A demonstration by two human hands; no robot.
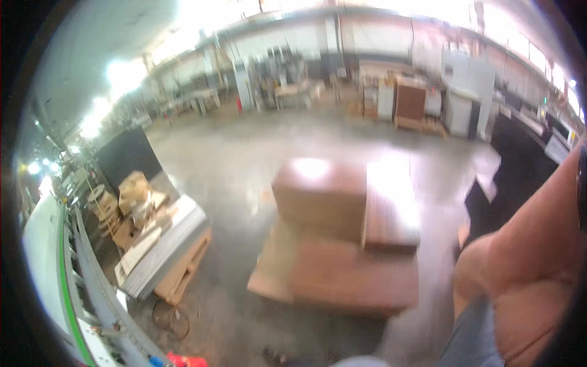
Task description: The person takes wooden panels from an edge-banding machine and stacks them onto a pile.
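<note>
My bare right arm (526, 244) rises along the right edge, bent at the elbow, with a grey sleeve (474, 336) below it. Its hand lies beyond the edge of the picture, so whatever it touches is hidden. My left hand does not show. In front of me on the floor stands a low stack of brown panels (354, 281). On top of it are a brown block-like stack (324, 199) and a narrower pile of boards (391, 220), its upper face bright with glare. The picture is blurred.
At the left runs a long machine (46, 263) with a green stripe. Beside it, a pallet (183, 269) carries grey-white boards (168, 241) and cardboard scraps (134, 192). A large dark panel (520, 153) is at the right. More stacked boards (409, 101) and machinery (275, 73) stand far back.
</note>
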